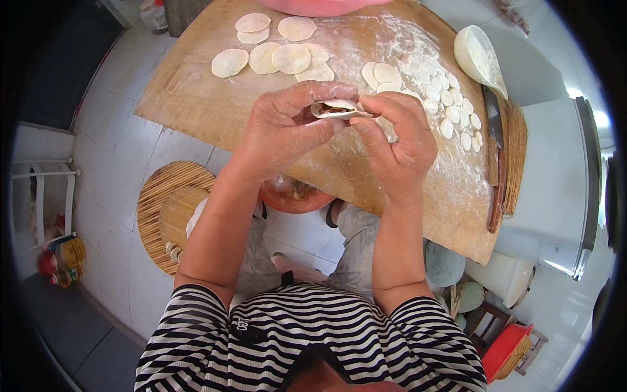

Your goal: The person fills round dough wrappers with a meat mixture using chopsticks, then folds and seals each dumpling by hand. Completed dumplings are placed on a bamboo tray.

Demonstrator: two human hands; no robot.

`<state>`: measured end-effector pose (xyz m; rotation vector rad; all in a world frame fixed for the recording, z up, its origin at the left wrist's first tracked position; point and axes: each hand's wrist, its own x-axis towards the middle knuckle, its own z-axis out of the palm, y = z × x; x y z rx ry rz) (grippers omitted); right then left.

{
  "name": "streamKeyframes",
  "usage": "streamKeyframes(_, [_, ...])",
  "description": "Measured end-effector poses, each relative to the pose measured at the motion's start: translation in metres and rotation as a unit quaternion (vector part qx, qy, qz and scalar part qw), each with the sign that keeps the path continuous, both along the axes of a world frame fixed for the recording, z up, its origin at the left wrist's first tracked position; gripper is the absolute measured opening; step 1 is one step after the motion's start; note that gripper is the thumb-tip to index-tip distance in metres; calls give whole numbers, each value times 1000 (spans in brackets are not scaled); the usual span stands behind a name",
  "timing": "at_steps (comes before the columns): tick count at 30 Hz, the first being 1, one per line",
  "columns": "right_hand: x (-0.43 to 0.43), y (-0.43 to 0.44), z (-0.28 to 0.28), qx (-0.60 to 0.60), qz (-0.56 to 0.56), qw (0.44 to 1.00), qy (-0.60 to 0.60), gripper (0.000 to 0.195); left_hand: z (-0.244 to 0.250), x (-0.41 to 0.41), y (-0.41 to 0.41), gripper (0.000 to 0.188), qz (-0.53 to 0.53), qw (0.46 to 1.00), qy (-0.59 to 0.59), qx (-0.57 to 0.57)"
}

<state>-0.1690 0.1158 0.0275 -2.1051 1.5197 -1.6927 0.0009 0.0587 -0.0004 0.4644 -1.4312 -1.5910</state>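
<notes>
A folded dumpling wrapper (338,110) with dark filling showing in its open edge is held between both hands above a floured wooden board (196,98). My left hand (279,125) cups its left side, thumb below and fingers above. With thumb and forefinger, my right hand (399,137) pinches its right end. Behind the hands, rolled dough rounds (291,59) lie on the board, some overlapping. More rounds (387,74) lie just beyond my right hand. Several small flattened dough pieces (453,114) are scattered in flour at the right.
A pink basin (323,6) stands at the far edge. At the right are a white bowl of flour (480,56), a knife (494,117), a rolling pin (498,196) and a straw brush (514,157). Below the board are a red bowl (296,203) and a slatted round tray (152,215).
</notes>
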Motion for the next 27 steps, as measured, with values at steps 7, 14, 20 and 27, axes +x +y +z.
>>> streamKeyframes(7, [1,1,6,-7,-4,999,49,29,-3,-1,1,38,10,1000,23,-17])
streamKeyframes(14, [-1,1,-2,2,13,999,44,21,6,-3,4,36,30,995,-89,-23])
streamKeyframes(20, [1,0,0,10,4,998,56,19,5,-3,5,39,44,994,-97,-22])
streamKeyframes(27, [4,-1,-1,17,7,996,85,17,3,-5,7,47,85,977,-172,-88])
